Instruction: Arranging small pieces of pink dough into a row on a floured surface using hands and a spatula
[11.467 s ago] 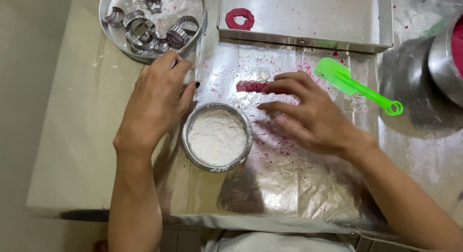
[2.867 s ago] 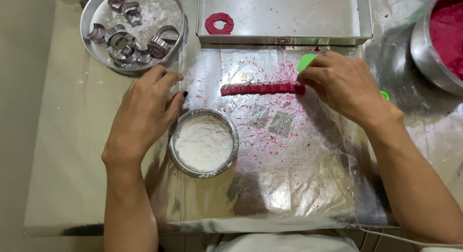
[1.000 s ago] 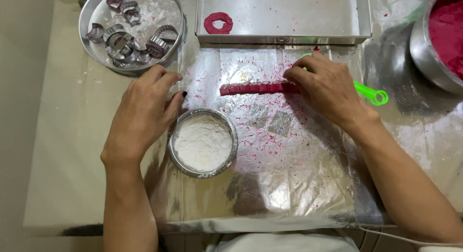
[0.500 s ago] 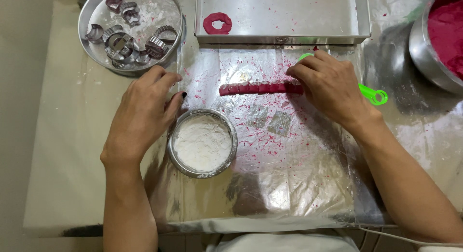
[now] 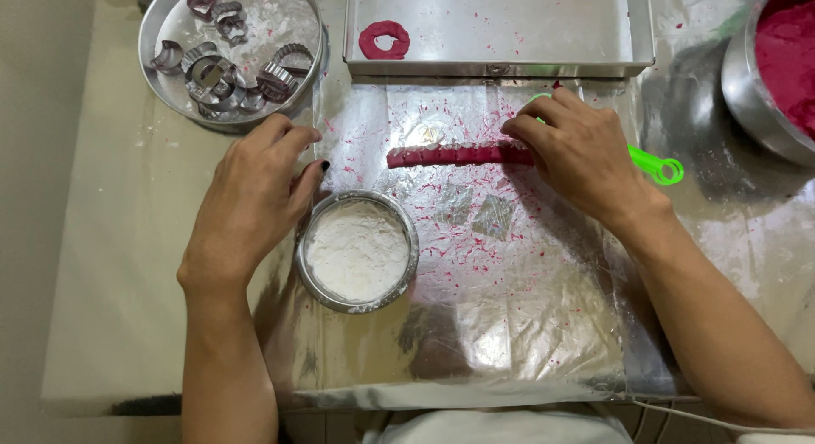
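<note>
**Pressing a pink dough rope on a foil-covered worktop**

Covering the pale table [image 5: 102, 325] from its near edge back is a sheet of crinkled foil [image 5: 475, 342], shiny and speckled with pink crumbs across its middle. Nearest on it, toward the foil's left edge, stands a small round metal bowl of white flour [image 5: 357, 250]. The left hand [image 5: 250, 202] lies flat just beside that bowl, straddling the foil's left edge, palm down, its fingers relaxed and spread, gripping nothing.

Farther back, near the foil's far edge, lies the dough rope [image 5: 458, 155]: a thin, straight, deep pink strip running left to right, its top marked with small ridges. The right hand [image 5: 581, 160] rests on the rope's right end, fingers bent, with the fingertips pressed to the dough. Under that hand lies a bright green plastic tool [image 5: 658, 165], its ring handle poking out to the right.

At the far edge sits a rectangular metal tray [image 5: 509, 28] holding one pink dough ring [image 5: 384, 39]. The far left corner holds a round metal plate [image 5: 170, 96] of metal cookie cutters [image 5: 225, 66]; the far right corner, a steel bowl of pink dough [image 5: 777, 66].
</note>
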